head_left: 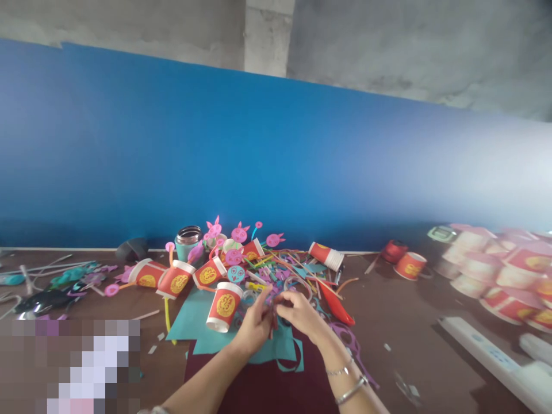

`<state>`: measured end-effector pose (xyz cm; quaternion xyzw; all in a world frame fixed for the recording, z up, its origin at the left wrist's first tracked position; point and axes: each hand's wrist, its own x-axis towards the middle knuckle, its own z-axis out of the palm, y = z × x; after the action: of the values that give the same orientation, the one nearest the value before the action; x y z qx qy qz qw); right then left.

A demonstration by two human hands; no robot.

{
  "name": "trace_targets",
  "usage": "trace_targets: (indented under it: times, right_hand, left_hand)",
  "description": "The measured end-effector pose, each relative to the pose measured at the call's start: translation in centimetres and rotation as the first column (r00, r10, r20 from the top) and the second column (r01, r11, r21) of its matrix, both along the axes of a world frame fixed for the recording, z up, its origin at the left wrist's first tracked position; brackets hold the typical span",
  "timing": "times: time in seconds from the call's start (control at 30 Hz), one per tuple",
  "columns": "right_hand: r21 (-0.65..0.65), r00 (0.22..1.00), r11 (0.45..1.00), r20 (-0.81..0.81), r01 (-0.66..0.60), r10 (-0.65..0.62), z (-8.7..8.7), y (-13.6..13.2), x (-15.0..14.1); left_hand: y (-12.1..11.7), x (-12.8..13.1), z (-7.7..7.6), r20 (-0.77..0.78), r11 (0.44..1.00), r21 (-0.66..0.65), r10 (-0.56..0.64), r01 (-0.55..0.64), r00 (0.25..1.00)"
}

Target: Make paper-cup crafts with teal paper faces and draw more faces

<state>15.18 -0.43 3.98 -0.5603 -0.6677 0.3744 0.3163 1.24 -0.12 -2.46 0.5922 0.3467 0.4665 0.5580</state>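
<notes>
My left hand (255,323) and my right hand (301,315) meet in front of me, above teal paper sheets (187,323). The fingers of both are bent and pinched together. Whatever lies between the fingertips is too small and hidden to make out. Just left of my left hand, a red and white paper cup (225,307) stands slightly tilted on the teal paper. Behind my fingers is a heap of purple paper cut-outs (282,275). A round blue paper face (236,274) and a roll of clear tape (298,287) are close by.
More paper cups (176,280) and pink paper animal faces (240,232) crowd the back, beside an open thermos (188,241). Red-handled scissors (337,305) lie to the right. Stacked cups (513,264) and a white power strip (478,345) are far right. A blue partition (259,155) rises behind.
</notes>
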Motion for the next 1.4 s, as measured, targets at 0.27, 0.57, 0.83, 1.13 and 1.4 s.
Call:
trace_targets:
  times: [0.27,0.57,0.83,1.13,1.4]
  right_hand:
    - [0.023,0.941,0.988,-0.309,0.151,-0.137,-0.1,0.1,-1.0]
    - [0.014,0.947,0.991,-0.295,0.136,-0.126,0.3,0.0,-0.9]
    - [-0.035,0.944,0.993,-0.307,0.113,-0.118,0.5,-0.2,-0.9]
    - [-0.072,0.917,0.99,-0.372,0.124,-0.142,0.7,-0.3,-1.0]
    - [-0.018,0.949,0.995,-0.301,0.096,-0.097,0.5,-0.2,-1.0]
  left_hand:
    - [-0.1,-0.1,1.4,-0.003,0.99,-0.044,0.134,-0.134,0.991]
    - [-0.3,-0.2,2.0,-0.065,0.989,-0.022,0.148,-0.149,0.987]
    - [-0.2,-0.4,2.2,0.025,0.987,-0.027,0.159,-0.158,0.987]
    - [-0.2,-0.5,2.4,0.096,0.98,-0.15,0.15,-0.135,0.984]
    - [-0.2,-0.5,2.7,0.065,0.976,-0.057,0.212,-0.209,0.975]
